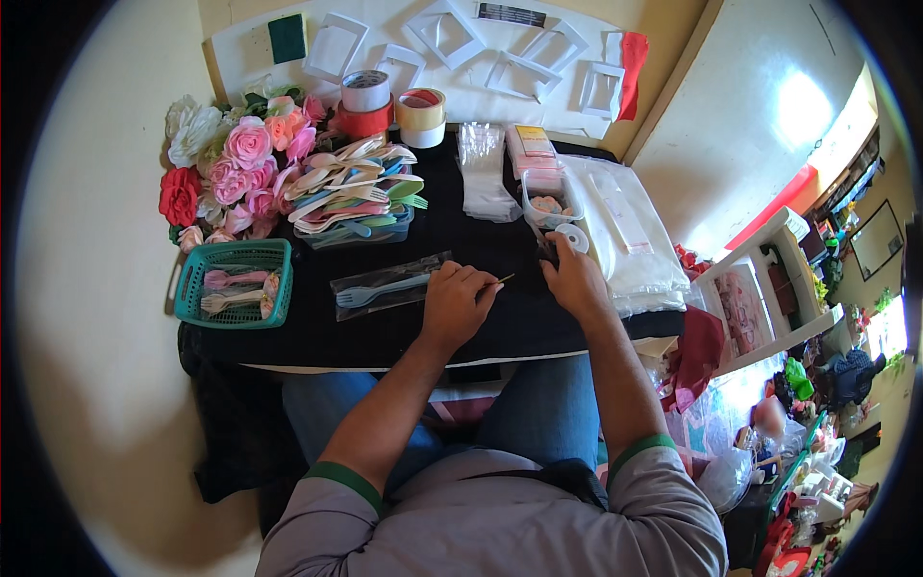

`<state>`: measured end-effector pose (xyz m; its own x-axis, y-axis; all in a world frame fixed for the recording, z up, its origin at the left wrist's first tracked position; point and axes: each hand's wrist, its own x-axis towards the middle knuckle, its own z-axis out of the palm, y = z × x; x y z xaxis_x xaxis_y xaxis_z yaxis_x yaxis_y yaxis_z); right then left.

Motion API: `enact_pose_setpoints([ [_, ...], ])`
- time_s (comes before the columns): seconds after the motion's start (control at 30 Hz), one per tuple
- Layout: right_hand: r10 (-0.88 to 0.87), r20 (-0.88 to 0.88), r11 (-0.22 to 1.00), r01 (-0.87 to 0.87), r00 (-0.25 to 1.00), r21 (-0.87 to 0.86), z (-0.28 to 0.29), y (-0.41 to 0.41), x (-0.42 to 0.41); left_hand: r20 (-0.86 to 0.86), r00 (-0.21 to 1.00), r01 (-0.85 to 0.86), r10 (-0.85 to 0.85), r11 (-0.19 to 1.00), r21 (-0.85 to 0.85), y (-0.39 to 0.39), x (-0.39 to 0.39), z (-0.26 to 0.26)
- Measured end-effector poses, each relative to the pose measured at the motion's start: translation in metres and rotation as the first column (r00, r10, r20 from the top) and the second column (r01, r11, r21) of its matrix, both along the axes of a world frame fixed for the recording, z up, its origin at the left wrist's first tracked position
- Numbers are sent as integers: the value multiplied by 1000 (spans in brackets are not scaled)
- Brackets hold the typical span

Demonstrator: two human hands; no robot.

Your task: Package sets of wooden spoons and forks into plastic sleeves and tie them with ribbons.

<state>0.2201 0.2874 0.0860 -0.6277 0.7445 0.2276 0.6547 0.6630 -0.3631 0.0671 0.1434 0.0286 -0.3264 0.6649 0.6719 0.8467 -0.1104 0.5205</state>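
Note:
On the black tablecloth lies a blue plastic fork [368,293] in a clear bag [344,310]. My left hand [461,296] rests at the bag's right end and pinches a thin, short, gold-coloured strip [507,278] between thumb and forefinger. My right hand [575,274] is by a white tape roll [572,238], its fingers around a dark object [546,250] that looks like scissors handles, partly hidden. Just beyond it is a clear plastic tub [551,191] with small patterned pieces inside.
A green basket [234,318] with wrapped cutlery stands at left, near artificial flowers [249,144]. A heaped tub of plastic cutlery [353,191], tape rolls [365,101] and clear bags [484,169] line the back. Stacked plastic sheets [642,267] lie at right. A person [854,375] is far right.

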Motion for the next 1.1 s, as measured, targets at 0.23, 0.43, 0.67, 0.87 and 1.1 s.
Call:
enact_pose_setpoints([
  [0.23,163,164,970,-127,973,-208,5,-12,-34,27,1000,6,-11,985,172,-3,-2,6],
  [0.43,339,2,940,-338,941,52,-33,21,-65,41,999,-30,24,985,169,1,-2,4],
  [0.67,327,30,943,-328,945,56,-25,11,-67,56,998,1,-8,992,123,-1,-4,8],
  [0.87,-52,-652,627,-484,756,-611,-47,-5,-32,56,998,-30,23,992,123,1,-3,8],
  [1.1,-95,-710,430,-614,698,-661,-56,-26,-35,-29,998,-51,54,995,85,2,-1,6],
])
